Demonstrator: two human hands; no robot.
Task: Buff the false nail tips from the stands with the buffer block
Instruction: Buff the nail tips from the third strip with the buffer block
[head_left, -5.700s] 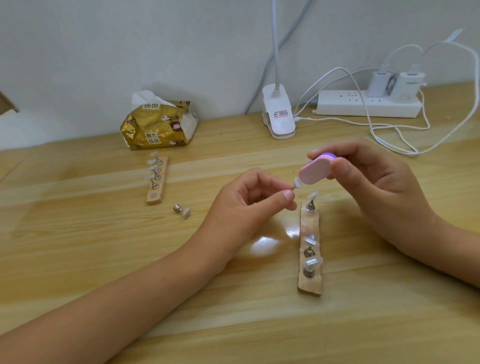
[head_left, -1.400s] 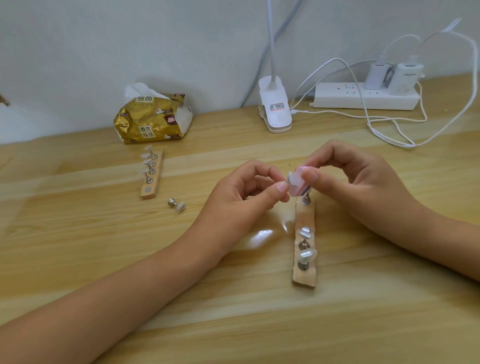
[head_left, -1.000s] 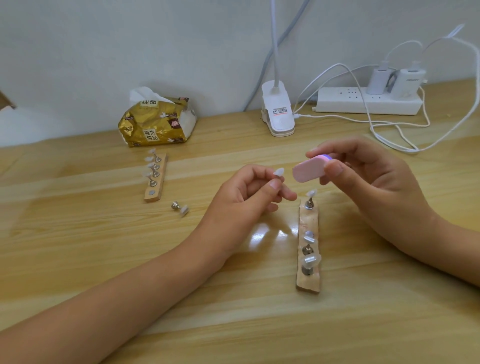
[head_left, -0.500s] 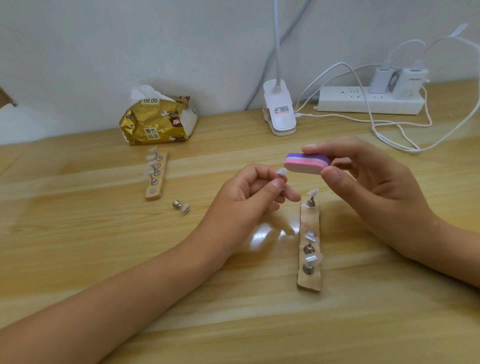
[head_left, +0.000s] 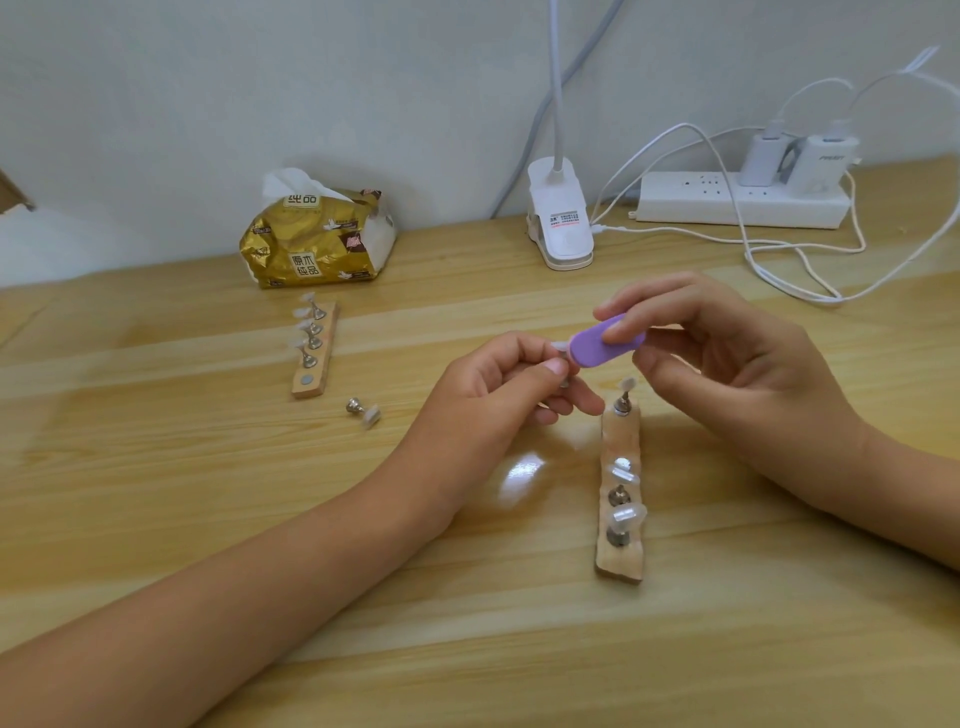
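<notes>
Obs., desk view from the head camera.

Left hand (head_left: 498, 384): fingers curled, thumb and forefinger pinching a small peg that carries a clear nail tip (head_left: 560, 345). The peg itself is mostly hidden by the fingers. Hand held above the table (head_left: 208, 519), forearm low over the wood.

Right hand (head_left: 727, 374): grips the purple buffer block (head_left: 605, 347), forefinger on top, thumb underneath, other fingers loosely bent behind. The block's left end meets the nail tip; both are in the air, just far-left of the right stand.

Right stand (head_left: 618, 441): wooden strip lying flat at centre-right, long axis running near to far. Three metal pegs with clear tips on it, one upright at the far end, two close together toward the near end.

Left stand (head_left: 327, 358): second wooden strip, far left, well apart from the hands. Three pegs with tips; one bare metal disc at its near end.

Loose peg (head_left: 363, 410) with a tip lies on its side just right of the left stand.

Along the far wall: gold tissue pack (head_left: 317, 239), white lamp clamp (head_left: 560, 223), power strip (head_left: 727, 200) with chargers and white cables.
</notes>
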